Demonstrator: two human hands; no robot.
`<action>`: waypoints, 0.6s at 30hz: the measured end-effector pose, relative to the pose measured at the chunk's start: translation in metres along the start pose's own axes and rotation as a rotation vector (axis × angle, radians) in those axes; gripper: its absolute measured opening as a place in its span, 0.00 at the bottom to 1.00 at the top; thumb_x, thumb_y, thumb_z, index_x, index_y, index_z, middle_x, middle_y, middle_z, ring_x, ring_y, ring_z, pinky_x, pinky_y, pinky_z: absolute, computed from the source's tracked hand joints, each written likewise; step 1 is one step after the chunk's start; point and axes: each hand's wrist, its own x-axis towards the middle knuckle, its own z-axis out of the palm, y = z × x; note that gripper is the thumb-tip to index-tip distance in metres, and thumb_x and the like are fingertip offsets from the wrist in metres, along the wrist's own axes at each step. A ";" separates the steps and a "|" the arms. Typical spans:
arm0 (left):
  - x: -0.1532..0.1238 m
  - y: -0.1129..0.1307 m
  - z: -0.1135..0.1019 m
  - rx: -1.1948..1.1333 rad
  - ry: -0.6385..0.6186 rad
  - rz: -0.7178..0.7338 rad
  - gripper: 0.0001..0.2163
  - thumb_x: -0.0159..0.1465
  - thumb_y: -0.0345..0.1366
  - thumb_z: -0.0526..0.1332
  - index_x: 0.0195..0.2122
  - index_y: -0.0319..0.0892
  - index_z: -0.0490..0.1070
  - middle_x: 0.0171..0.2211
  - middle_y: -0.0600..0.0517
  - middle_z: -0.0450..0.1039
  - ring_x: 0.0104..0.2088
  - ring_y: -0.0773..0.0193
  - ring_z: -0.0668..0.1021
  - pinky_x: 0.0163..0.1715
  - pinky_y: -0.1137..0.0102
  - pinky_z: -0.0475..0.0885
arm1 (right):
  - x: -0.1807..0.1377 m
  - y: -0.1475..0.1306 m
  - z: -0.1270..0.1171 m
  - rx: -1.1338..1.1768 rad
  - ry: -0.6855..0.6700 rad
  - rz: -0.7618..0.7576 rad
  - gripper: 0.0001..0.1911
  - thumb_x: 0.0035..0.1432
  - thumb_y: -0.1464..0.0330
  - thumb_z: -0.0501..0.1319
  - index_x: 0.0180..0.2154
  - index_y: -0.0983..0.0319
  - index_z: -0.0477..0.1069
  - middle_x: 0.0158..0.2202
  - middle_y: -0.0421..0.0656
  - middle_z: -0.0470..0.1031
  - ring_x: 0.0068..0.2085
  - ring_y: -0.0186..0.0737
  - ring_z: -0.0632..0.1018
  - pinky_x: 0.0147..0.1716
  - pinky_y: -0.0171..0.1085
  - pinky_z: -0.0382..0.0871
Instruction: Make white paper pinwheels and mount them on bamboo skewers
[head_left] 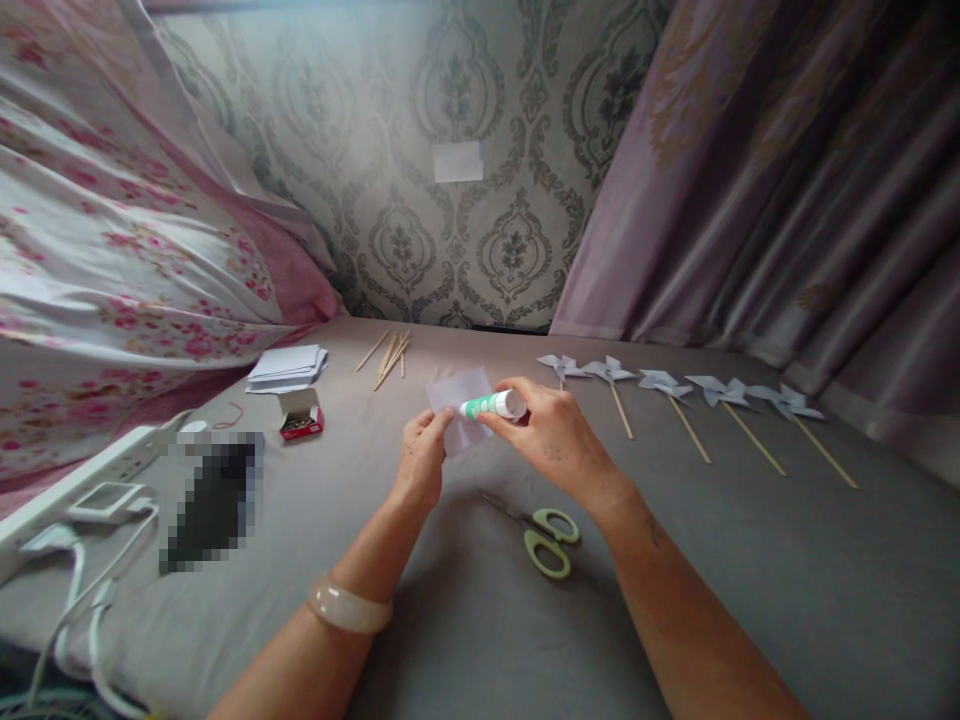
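My left hand (421,455) pinches the lower edge of a small pale paper square (457,392), held up above the grey sheet. My right hand (551,430) grips a green and white glue stick (491,404), lying sideways with its left tip against the paper. Both hands meet in the middle of the view. A pale bangle (349,607) sits on my left wrist.
Green-handled scissors (546,538) lie under my right wrist. Several paper pinwheels on sticks (660,385) line up at the right. Loose wooden sticks (391,355), a paper stack (289,366) and a small red box (301,415) lie at the left, near a power strip (90,470).
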 end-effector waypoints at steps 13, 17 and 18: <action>0.000 0.001 0.002 -0.046 -0.002 -0.021 0.10 0.45 0.37 0.68 0.25 0.38 0.74 0.19 0.55 0.71 0.18 0.70 0.70 0.21 0.74 0.62 | -0.001 0.007 -0.011 0.046 -0.215 -0.223 0.14 0.58 0.78 0.59 0.45 0.58 0.71 0.46 0.44 0.76 0.51 0.43 0.74 0.49 0.43 0.67; 0.004 0.001 0.002 -0.149 0.038 -0.140 0.05 0.48 0.31 0.64 0.27 0.36 0.73 0.22 0.51 0.75 0.21 0.65 0.74 0.25 0.71 0.69 | 0.001 0.013 -0.014 0.151 -0.144 -0.151 0.13 0.55 0.78 0.60 0.42 0.58 0.73 0.43 0.42 0.78 0.46 0.42 0.76 0.45 0.42 0.69; 0.005 0.001 0.002 -0.184 0.047 -0.167 0.06 0.48 0.30 0.63 0.28 0.36 0.73 0.23 0.50 0.76 0.23 0.63 0.76 0.27 0.69 0.71 | 0.002 0.015 -0.016 0.193 -0.088 -0.073 0.12 0.54 0.75 0.62 0.41 0.59 0.74 0.40 0.42 0.79 0.41 0.41 0.77 0.41 0.41 0.70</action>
